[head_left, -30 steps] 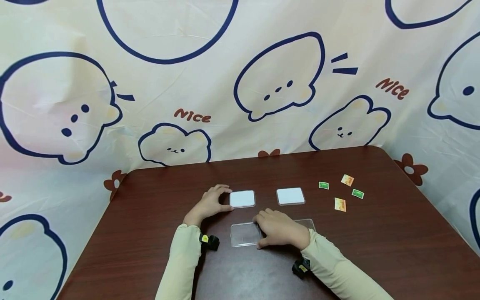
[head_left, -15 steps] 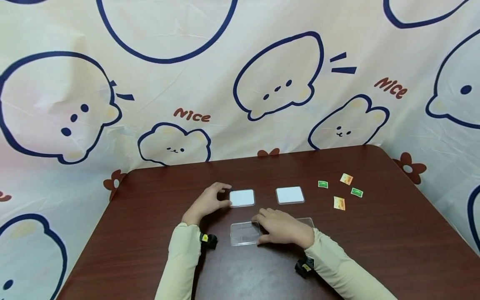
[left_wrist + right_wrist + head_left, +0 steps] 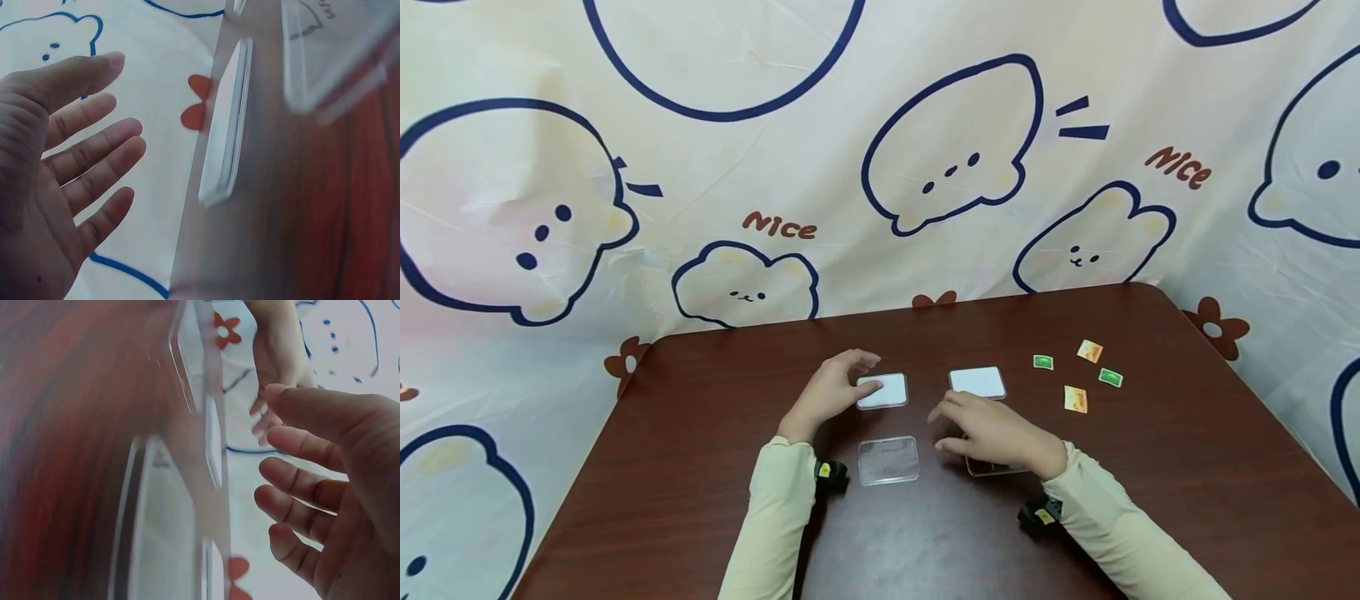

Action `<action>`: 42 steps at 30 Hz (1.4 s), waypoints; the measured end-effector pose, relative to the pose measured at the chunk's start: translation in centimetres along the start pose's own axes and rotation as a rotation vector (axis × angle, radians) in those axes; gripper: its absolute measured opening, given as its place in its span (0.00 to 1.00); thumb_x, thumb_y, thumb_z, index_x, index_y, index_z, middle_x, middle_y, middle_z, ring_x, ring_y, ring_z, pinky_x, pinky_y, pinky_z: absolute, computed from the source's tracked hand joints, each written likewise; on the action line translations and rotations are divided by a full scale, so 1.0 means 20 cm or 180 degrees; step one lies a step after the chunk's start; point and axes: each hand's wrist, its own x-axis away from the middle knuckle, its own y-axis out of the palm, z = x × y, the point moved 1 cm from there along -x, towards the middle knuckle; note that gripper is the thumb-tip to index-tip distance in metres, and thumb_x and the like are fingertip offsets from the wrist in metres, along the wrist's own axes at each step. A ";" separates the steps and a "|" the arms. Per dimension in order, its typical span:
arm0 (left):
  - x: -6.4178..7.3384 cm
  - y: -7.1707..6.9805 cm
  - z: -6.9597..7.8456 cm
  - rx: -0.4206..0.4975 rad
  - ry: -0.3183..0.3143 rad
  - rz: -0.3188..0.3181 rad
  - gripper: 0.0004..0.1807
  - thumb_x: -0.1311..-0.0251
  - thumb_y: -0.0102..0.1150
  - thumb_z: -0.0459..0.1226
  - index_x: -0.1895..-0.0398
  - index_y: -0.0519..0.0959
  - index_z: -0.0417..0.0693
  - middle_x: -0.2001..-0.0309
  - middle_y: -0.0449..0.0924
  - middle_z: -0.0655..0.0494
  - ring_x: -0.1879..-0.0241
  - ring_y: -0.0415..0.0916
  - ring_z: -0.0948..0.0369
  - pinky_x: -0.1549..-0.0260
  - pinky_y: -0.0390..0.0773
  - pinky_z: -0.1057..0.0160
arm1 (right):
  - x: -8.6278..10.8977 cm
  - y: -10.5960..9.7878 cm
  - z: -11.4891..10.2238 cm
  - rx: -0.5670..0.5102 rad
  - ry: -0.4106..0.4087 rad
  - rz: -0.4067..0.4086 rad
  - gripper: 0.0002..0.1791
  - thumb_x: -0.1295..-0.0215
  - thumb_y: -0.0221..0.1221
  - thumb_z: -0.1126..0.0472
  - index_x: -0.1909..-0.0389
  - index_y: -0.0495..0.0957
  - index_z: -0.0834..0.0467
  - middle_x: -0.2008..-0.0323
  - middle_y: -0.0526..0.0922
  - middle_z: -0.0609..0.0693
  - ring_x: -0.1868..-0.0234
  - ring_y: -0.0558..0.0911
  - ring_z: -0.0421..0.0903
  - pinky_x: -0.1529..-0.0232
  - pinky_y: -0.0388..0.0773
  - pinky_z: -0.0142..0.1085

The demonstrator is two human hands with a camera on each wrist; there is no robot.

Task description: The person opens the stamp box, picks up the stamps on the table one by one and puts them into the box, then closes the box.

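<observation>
Two shallow clear boxes with white inside lie in the back row, a left white box (image 3: 889,392) and a right white box (image 3: 977,382). In front of them lie a left clear tray (image 3: 888,461) and a right clear tray (image 3: 992,469), the latter mostly hidden under my right hand (image 3: 1000,431). My left hand (image 3: 829,389) hovers by the left white box, fingers spread, holding nothing; in the left wrist view that box (image 3: 224,131) stands apart from the fingers. Loosely bent and also holding nothing, the right fingers (image 3: 294,481) hang above the right tray (image 3: 164,525).
Several small picture pieces lie at the table's right, such as a green piece (image 3: 1110,378) and an orange piece (image 3: 1076,399). A patterned cloth (image 3: 925,267) hangs behind the brown table (image 3: 647,483).
My right hand has let go of the left clear tray and moved right and up, over the right tray. My left hand has lifted off the left white box's edge.
</observation>
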 end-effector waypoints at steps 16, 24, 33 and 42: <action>-0.12 0.17 0.18 -0.0286 0.0308 -0.0253 0.45 0.50 0.70 0.55 0.28 0.63 0.57 0.30 0.64 0.55 0.30 0.62 0.52 0.36 0.66 0.46 | 0.28 -0.16 0.37 -0.0470 0.0699 0.0432 0.33 0.41 0.66 0.48 0.38 0.69 0.59 0.45 0.77 0.56 0.49 0.78 0.51 0.50 0.78 0.47; -0.19 0.24 0.21 -0.0565 0.0370 -0.0403 0.45 0.50 0.69 0.57 0.29 0.64 0.57 0.30 0.66 0.55 0.31 0.62 0.53 0.33 0.61 0.44 | 0.39 -0.21 0.49 -0.0486 0.0925 0.0481 0.37 0.41 0.65 0.44 0.36 0.67 0.60 0.43 0.73 0.61 0.47 0.77 0.57 0.50 0.77 0.53; -0.24 0.29 0.25 -0.0614 0.0324 -0.0617 0.45 0.51 0.70 0.57 0.29 0.65 0.58 0.30 0.65 0.54 0.30 0.61 0.53 0.33 0.59 0.42 | 0.48 -0.22 0.58 -0.0485 0.1129 0.0426 0.40 0.42 0.66 0.46 0.35 0.65 0.63 0.40 0.68 0.65 0.42 0.73 0.61 0.45 0.72 0.59; -0.26 0.33 0.26 -0.0546 0.0197 -0.0821 0.43 0.51 0.69 0.57 0.30 0.66 0.60 0.29 0.63 0.55 0.29 0.60 0.53 0.32 0.59 0.44 | 0.54 -0.22 0.67 -0.0366 0.1156 0.0442 0.38 0.43 0.67 0.48 0.38 0.67 0.65 0.46 0.69 0.65 0.50 0.76 0.59 0.51 0.76 0.54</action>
